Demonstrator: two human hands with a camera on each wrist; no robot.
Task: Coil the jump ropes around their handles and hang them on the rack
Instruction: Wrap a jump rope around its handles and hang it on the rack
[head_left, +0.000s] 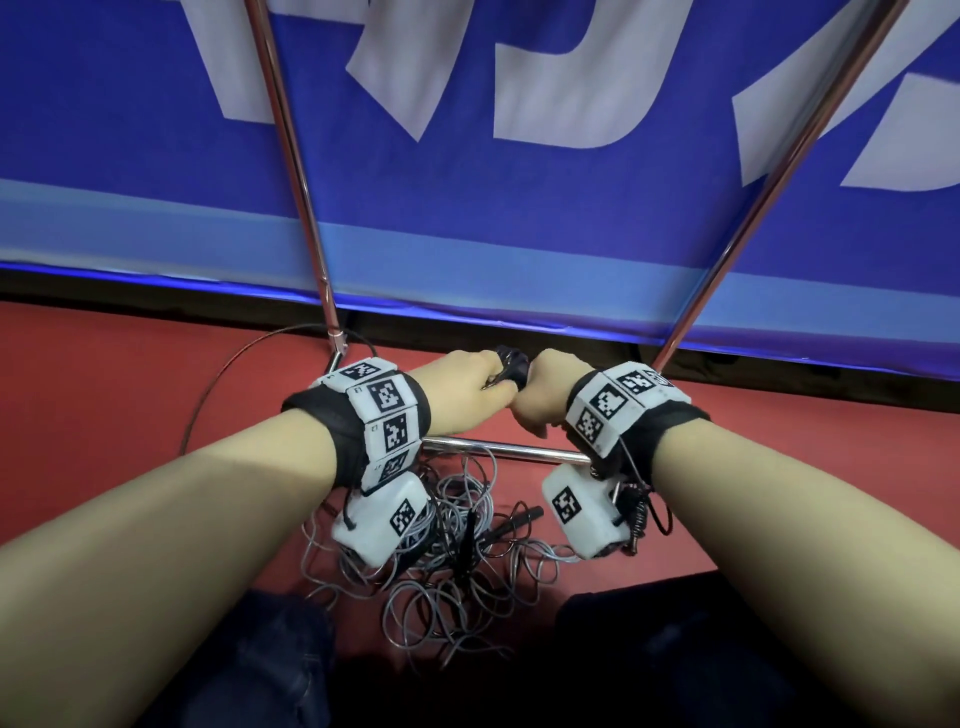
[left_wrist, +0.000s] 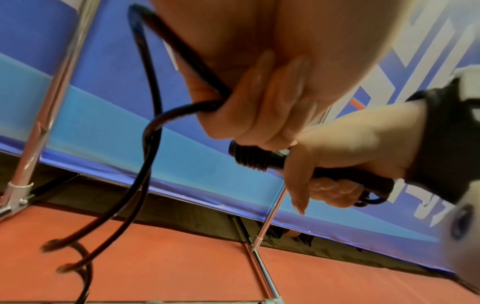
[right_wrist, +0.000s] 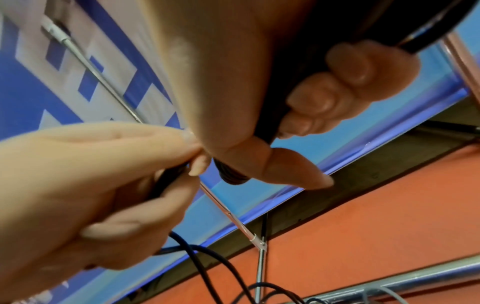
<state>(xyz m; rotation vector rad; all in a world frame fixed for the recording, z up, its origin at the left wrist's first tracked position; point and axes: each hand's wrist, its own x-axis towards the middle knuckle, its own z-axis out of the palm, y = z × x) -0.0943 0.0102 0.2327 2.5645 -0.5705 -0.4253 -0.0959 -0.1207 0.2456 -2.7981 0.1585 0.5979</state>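
Note:
Both hands meet above the rack's low crossbar (head_left: 504, 449). My right hand (head_left: 540, 395) grips a black jump-rope handle (left_wrist: 259, 160) in a fist; its ribbed end (right_wrist: 233, 176) sticks out past the thumb. My left hand (head_left: 467, 384) pinches the black rope (left_wrist: 153, 127) close to that handle, fingers curled round it. From the left hand the rope loops down and trails in an arc over the red floor (head_left: 218, 384). How much rope is wound on the handle is hidden by the hands.
A tangled pile of grey ropes (head_left: 441, 545) with black handles (head_left: 524, 514) lies on the red floor under my wrists. Two shiny rack poles (head_left: 291, 156) (head_left: 779, 156) rise in front of a blue banner (head_left: 519, 208). My knees are at the bottom edge.

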